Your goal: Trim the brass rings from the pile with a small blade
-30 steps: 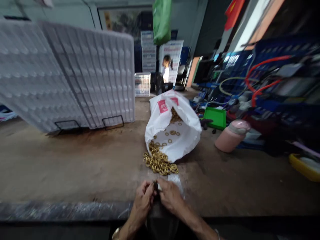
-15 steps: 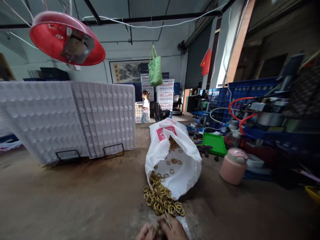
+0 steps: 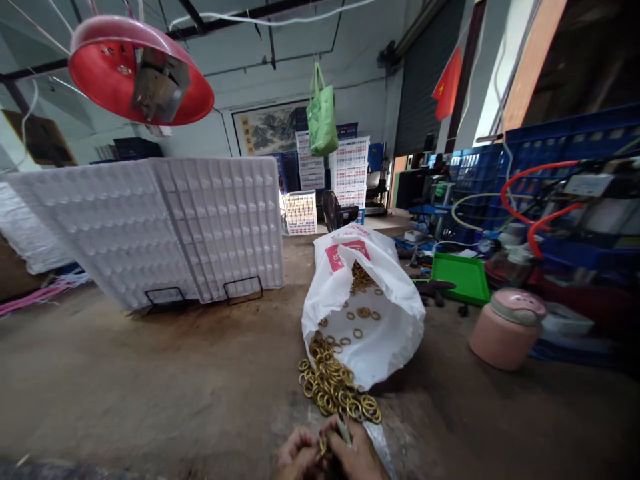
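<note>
My two hands meet at the bottom edge of the view, just in front of a heap of brass rings [image 3: 337,390]. My left hand [image 3: 297,457] is curled, its fingertips pinching a brass ring against the other hand. My right hand [image 3: 357,453] is closed round a thin stick-like tool that points up toward the heap. The rings spill from the mouth of a white plastic bag [image 3: 373,307] lying on the brown worktable [image 3: 150,380]; more rings lie scattered inside it.
White moulded trays [image 3: 165,227] lean on wire stands at the left. A pink lidded jar [image 3: 507,327] and a green tray [image 3: 460,277] sit at the right, beside blue racks with hoses. A red lamp shade [image 3: 137,70] hangs overhead.
The view has tilted up, so my hands have slid to the bottom edge and the ceiling and lamp show. The person at the back has gone out of sight. My hands stay together.
</note>
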